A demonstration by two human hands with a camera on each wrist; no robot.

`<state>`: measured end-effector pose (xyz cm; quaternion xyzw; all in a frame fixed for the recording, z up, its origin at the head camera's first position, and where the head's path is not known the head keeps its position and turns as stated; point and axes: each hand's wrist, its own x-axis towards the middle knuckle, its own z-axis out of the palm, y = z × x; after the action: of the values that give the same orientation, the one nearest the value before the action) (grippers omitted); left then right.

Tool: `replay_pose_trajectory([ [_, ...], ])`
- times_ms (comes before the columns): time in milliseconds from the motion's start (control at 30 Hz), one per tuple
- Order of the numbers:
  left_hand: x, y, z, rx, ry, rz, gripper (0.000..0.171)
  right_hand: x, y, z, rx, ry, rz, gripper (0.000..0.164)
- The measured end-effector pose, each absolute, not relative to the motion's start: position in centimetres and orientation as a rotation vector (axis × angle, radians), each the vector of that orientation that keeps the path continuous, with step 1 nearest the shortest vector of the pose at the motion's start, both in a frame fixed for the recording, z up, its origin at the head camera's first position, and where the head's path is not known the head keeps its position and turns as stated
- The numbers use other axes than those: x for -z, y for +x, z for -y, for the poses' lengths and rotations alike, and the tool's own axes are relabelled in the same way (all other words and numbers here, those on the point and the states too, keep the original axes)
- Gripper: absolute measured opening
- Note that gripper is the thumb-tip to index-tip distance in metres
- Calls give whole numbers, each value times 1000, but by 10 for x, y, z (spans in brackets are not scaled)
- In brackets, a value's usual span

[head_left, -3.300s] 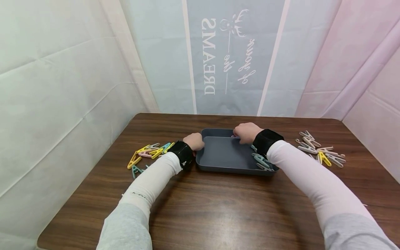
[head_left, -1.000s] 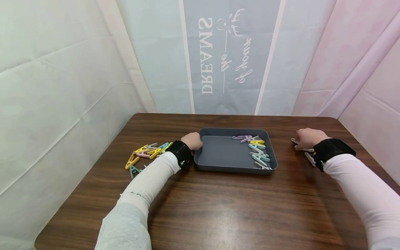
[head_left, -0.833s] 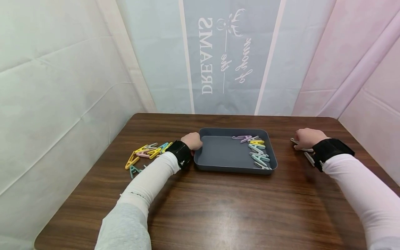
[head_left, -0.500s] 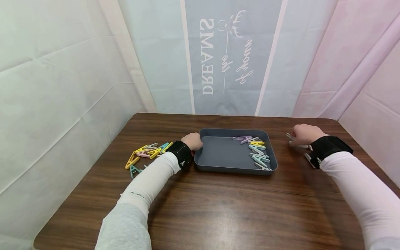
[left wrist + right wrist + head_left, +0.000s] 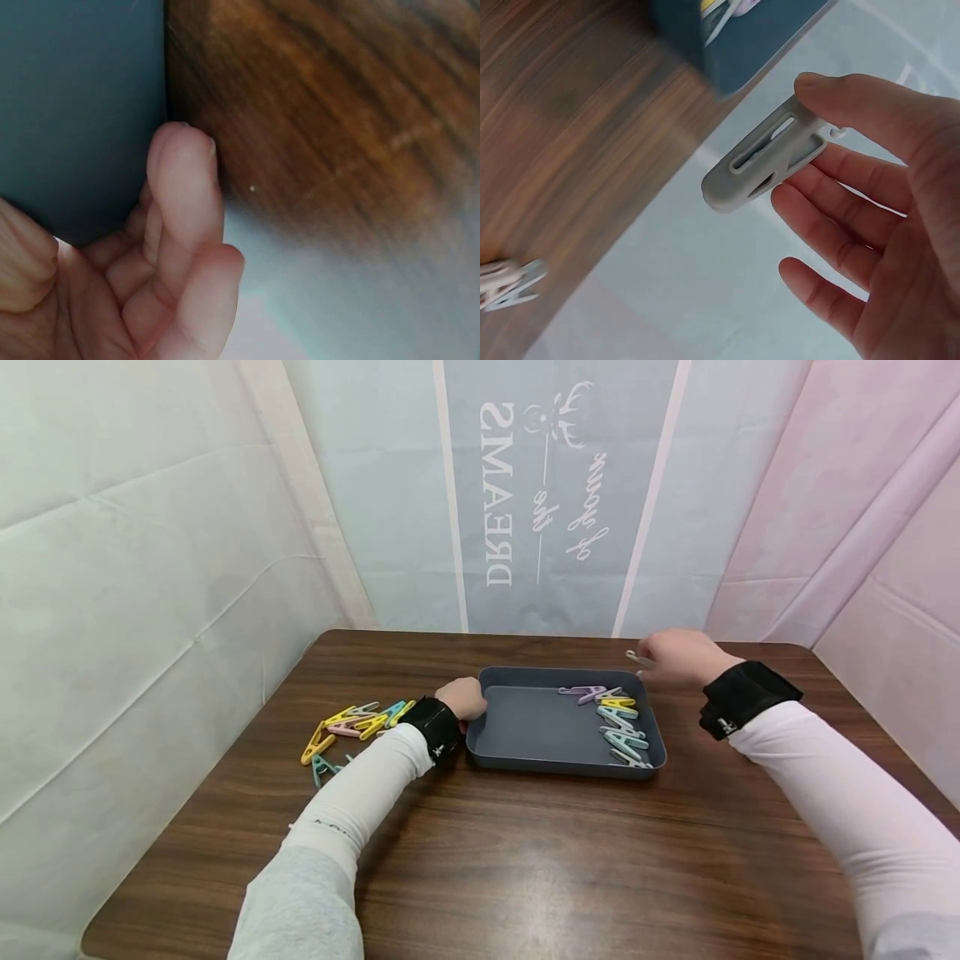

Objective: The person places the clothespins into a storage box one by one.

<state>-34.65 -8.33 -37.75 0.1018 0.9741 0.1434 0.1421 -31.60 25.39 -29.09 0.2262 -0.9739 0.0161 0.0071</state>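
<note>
My left hand grips the left wall of a dark grey tray; in the left wrist view, thumb and fingers lie on either side of the tray's wall. Several clothespins, purple, yellow and pale green, lie in a column along the tray's right side, such as a yellow clothespin. My right hand is just off the tray's far right corner, pinching a grey clothespin between thumb and fingers. In the head view only the tip of that clothespin shows past the hand.
Left of the tray, several clothespins in yellow, pink, blue and green lie on the brown wooden table. More pale clothespins rest on the table at the right, hidden behind my right arm in the head view. A printed curtain hangs behind.
My right hand has left the tray, picked a grey clothespin from the right-hand pile, and brought it up and left towards the tray. The left hand stays on the tray.
</note>
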Motion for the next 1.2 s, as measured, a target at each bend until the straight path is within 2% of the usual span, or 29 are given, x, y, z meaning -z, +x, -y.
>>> replay_pose_trajectory([
  [300,377,-346,81,-421,265,-2827,29,296,-311,-210,52,939,2949,29],
  [467,377,-346,81,-427,262,-2830,29,305,-309,-194,74,1015,2917,28],
  [1200,376,-344,83,-427,269,-2817,30,341,-311,-165,221,1263,2863,31],
])
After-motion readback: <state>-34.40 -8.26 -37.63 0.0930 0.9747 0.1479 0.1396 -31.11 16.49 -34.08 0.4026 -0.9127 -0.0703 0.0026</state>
